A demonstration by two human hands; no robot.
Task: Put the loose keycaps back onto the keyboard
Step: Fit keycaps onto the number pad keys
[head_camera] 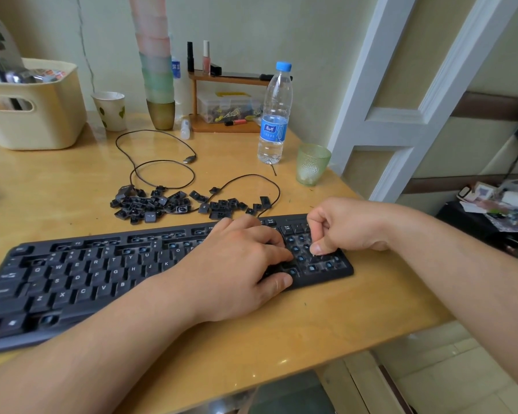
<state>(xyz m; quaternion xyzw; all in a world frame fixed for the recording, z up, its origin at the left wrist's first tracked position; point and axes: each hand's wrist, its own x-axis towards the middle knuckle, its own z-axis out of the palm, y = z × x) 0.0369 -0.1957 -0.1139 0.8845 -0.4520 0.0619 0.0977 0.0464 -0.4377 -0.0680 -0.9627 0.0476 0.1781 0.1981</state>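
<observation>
Two hands over right end of keyboard [81, 273] on wooden desk [281, 339]. Left hand [237, 264] lies flat, fingers extended, pressing beside number pad. Right hand [341, 228] curled, thumb pressing down on number pad; any keycap beneath cannot tell. Loose keycaps [168, 204] piled behind keyboard, near cable [162, 171].

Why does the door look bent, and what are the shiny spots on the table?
Head view: the wide-angle lens curves the door frame near the edge; the shiny spots are light glaring off the glossy table; the keyboard looks slightly soft toward the left edge.
</observation>
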